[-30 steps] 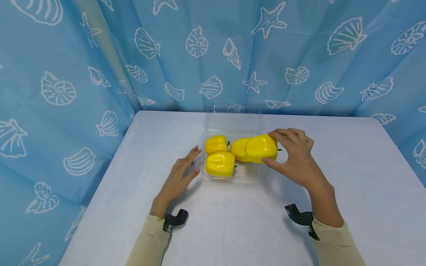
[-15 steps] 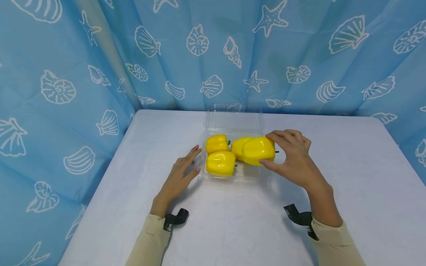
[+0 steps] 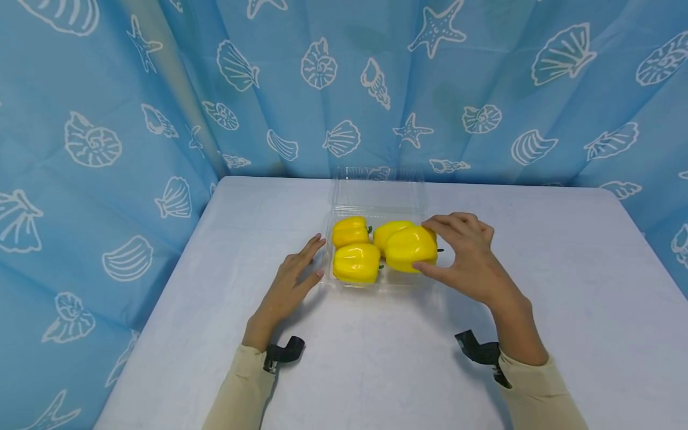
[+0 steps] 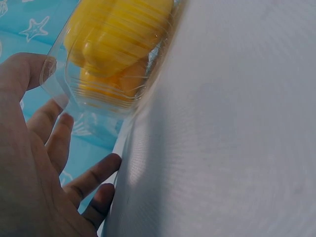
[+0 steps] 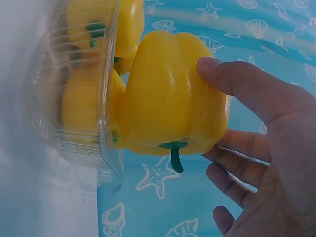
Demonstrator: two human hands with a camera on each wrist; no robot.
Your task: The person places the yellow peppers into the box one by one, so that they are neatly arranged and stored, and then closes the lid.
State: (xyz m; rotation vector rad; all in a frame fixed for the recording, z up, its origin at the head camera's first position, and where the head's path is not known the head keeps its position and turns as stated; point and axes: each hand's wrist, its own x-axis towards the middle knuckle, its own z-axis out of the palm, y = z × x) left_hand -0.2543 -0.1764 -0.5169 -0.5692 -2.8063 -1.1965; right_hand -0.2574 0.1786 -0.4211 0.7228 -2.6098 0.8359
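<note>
My right hand (image 3: pixel 473 263) holds a yellow bell pepper (image 3: pixel 411 249) between thumb and fingers, over the right part of a clear plastic container (image 3: pixel 398 279). In the right wrist view the green stem of this bell pepper (image 5: pixel 173 94) points down, and its body is just above the container rim (image 5: pixel 104 98). Inside the container lie two yellow bell peppers on the left, one behind (image 3: pixel 349 232) and one in front (image 3: pixel 356 264), plus a third (image 3: pixel 389 232) partly hidden by the held one. Beside the container's left wall, my left hand (image 3: pixel 287 286) rests with fingers extended, thumb at the rim.
The container's clear lid (image 3: pixel 378 194) stands opened toward the back edge of the white-covered table (image 3: pixel 344 358). A blue curtain (image 3: pixel 301 107) with white shell prints hangs behind and along the left side.
My right hand has moved left and slightly toward me with the bell pepper, lowering it toward the container. More of the pepper behind it now shows. The left hand stays in place.
</note>
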